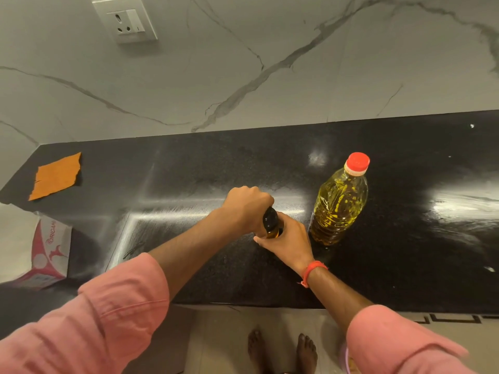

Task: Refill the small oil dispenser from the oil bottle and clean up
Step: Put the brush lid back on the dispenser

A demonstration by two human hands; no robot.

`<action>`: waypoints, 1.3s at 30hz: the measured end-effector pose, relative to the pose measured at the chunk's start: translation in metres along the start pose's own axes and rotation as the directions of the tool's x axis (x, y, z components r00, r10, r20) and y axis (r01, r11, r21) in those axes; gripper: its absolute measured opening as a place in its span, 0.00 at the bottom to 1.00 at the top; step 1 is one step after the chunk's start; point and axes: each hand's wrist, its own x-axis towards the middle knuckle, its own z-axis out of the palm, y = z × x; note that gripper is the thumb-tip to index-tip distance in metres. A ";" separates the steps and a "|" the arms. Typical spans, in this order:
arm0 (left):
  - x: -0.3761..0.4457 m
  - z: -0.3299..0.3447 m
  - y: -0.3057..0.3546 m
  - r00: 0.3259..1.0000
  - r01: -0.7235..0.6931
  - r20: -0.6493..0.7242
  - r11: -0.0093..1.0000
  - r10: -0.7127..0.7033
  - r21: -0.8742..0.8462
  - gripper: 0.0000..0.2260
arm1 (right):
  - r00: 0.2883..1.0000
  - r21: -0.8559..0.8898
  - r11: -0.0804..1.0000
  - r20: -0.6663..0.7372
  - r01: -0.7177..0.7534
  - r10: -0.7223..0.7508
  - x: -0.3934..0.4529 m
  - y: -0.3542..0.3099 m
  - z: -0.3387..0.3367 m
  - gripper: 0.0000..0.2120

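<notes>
My left hand (247, 206) is closed over the dark top of the dispenser (270, 222); my right hand (290, 242) is wrapped round its body lower down. The dispenser stands on the tabletop (405, 252), near its front edge. I judge the step in hand to be turning the dispenser's top, though whether on or off I cannot tell.

Procedure: hold the body still with my right hand and keep its base pressed flat. Turn only with my left hand, in line with the neck, so nothing tilts or spills. Oil on the glass would make it slip, so grip firmly.

The bottle (339, 203) stands upright just right of the dispenser, red cap (357, 161) on, clear of my right hand. The orange cloth (55, 176) lies well to the dispenser's left, near the wall, ready for wiping.
</notes>
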 end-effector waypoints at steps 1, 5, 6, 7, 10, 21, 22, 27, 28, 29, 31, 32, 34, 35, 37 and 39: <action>0.000 0.000 -0.001 1.000 -0.022 0.006 1.000 0.022 0.004 0.18 | 1.000 -0.002 1.000 -0.004 0.000 0.000 0.000 0.000 0.000 0.23; 0.003 0.005 -0.008 0.980 -0.198 0.010 0.980 0.198 0.005 0.17 | 1.000 -0.019 1.000 -0.018 -0.006 0.005 0.000 -0.001 -0.001 0.22; 0.004 0.007 -0.012 0.971 -0.241 -0.005 0.971 0.241 0.001 0.16 | 1.000 -0.024 1.000 -0.019 -0.009 0.009 0.000 0.000 -0.001 0.22; 0.005 0.010 -0.015 0.962 -0.274 -0.017 0.962 0.274 -0.011 0.16 | 1.000 -0.025 1.000 -0.020 -0.012 0.012 0.000 0.000 -0.001 0.23; 0.004 0.010 -0.019 0.957 -0.287 0.028 0.956 0.289 -0.061 0.30 | 1.000 -0.024 1.000 -0.020 -0.018 0.017 0.000 -0.001 -0.001 0.25; -0.002 -0.017 0.010 0.996 0.021 0.084 0.999 -0.025 0.046 0.22 | 1.000 -0.014 1.000 -0.008 0.011 -0.012 -0.001 -0.001 -0.001 0.19; -0.001 -0.017 0.010 0.997 0.001 0.077 0.999 -0.005 0.048 0.19 | 1.000 -0.017 1.000 -0.009 0.015 -0.015 -0.001 -0.001 -0.001 0.19; 0.006 -0.004 0.000 0.972 -0.233 0.053 0.971 0.230 0.057 0.11 | 1.000 -0.046 0.999 -0.029 0.003 -0.004 0.000 0.000 -0.001 0.20; 0.007 0.001 -0.004 0.960 -0.277 0.048 0.959 0.275 0.052 0.14 | 1.000 -0.048 0.999 -0.030 -0.003 0.002 0.000 0.000 -0.001 0.20; 0.008 0.006 -0.007 0.950 -0.310 0.045 0.950 0.308 0.039 0.18 | 1.000 -0.049 0.999 -0.029 -0.007 0.006 0.000 0.000 -0.001 0.21; 0.007 0.009 -0.011 0.951 -0.301 0.069 0.953 0.302 -0.022 0.31 | 1.000 -0.051 0.999 -0.022 -0.007 0.006 0.001 0.001 0.000 0.23; 0.005 0.008 -0.012 0.964 -0.241 0.099 0.969 0.246 -0.059 0.39 | 1.000 -0.050 0.999 -0.015 -0.005 0.004 0.001 0.001 0.000 0.25; 0.001 -0.001 -0.009 0.987 -0.066 0.139 0.993 0.079 -0.094 0.41 | 1.000 -0.031 0.999 -0.003 0.006 -0.007 0.000 0.001 0.000 0.25; 0.000 -0.005 -0.006 0.991 0.016 0.136 0.997 -0.005 -0.082 0.36 | 1.000 -0.026 1.000 -0.003 0.012 -0.012 0.000 0.000 -0.001 0.23; -0.002 -0.012 0.002 0.989 0.111 0.102 0.993 -0.107 -0.031 0.29 | 1.000 -0.028 0.999 -0.005 0.018 -0.018 -0.001 -0.001 -0.002 0.21; -0.001 -0.012 0.008 0.990 0.111 0.090 0.994 -0.112 0.011 0.28 | 1.000 -0.030 0.999 -0.002 0.020 -0.020 -0.001 -0.001 -0.002 0.19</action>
